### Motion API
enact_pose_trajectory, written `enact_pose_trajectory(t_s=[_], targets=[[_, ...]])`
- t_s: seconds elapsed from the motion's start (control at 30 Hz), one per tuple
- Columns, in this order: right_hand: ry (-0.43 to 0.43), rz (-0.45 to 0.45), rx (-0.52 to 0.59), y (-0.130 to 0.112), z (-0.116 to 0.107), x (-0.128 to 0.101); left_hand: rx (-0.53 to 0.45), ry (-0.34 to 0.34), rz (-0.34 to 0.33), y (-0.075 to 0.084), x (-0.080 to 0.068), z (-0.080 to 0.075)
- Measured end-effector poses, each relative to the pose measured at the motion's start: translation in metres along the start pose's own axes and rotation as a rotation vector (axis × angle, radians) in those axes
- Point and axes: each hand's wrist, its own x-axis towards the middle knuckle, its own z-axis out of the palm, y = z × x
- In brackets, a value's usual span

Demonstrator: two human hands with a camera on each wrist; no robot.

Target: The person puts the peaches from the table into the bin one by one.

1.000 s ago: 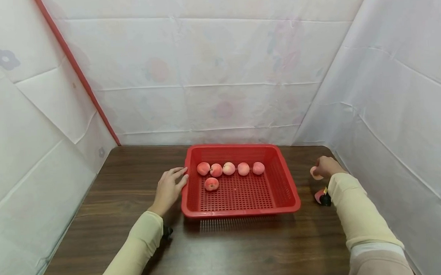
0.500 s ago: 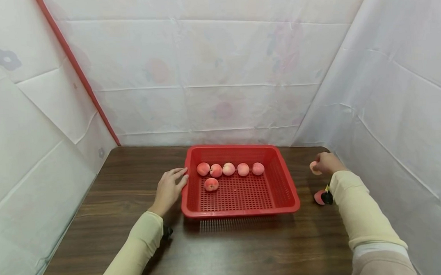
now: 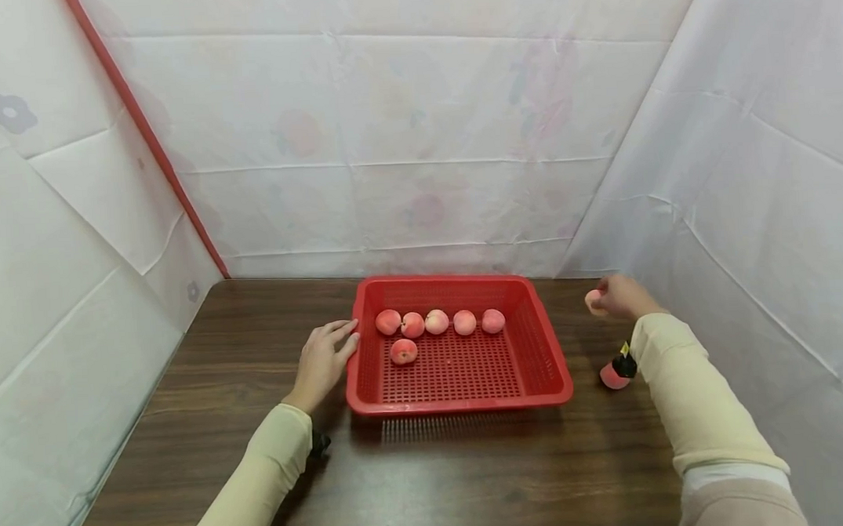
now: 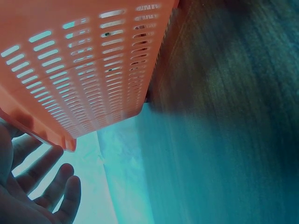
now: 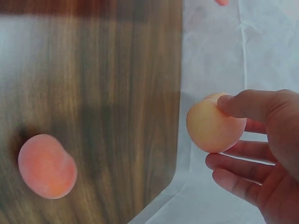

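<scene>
White sheets wall our counter [image 3: 430, 466]. Six peaches [image 3: 437, 323] lie in the basket [image 3: 537, 332]. Our right hand [image 3: 624, 297] pinches a seventh peach [image 3: 593, 301] at the basket's 3 o'clock, one more peach [image 5: 46, 165] waits, and our left hand [image 3: 323, 361] rests spread at 9 o'clock.

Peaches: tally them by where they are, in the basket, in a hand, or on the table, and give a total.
Peaches in the red basket: 6
Peach held in the right hand: 1
Peach on the table: 1
Total: 8
</scene>
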Motion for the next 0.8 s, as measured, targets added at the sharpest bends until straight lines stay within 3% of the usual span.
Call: enact_pose_trajectory(t_s=[0.43,0.8], targets=[[0.02,0.005,0.045,-0.024,-0.014,0.003,0.001,0.005,0.02,0.0,0.0,0.0],[0.056,-0.06,0.082,-0.042,-0.021,0.006,-0.009,0.008,0.016,0.001,-0.001,0.0]])
